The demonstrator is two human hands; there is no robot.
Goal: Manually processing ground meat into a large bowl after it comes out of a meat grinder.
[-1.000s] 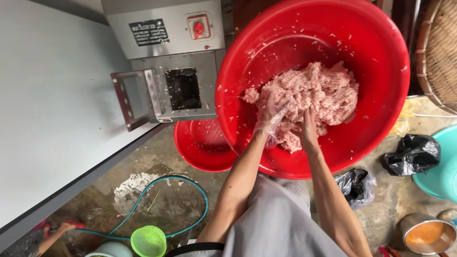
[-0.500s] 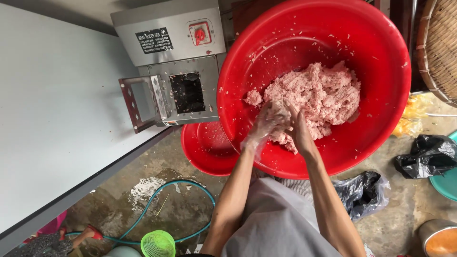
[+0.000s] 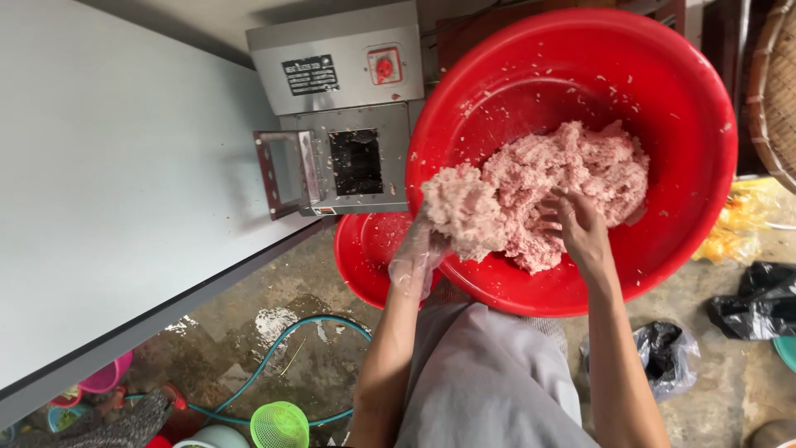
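Lifting a pale pink, wet, coarse clump of minced meat, gloved left hand gripping it; right hand open, pressing the pile in red basin.

2 red basins, 2 hands, 1 grinder.

Meat in basin; machine left; small bowl under.
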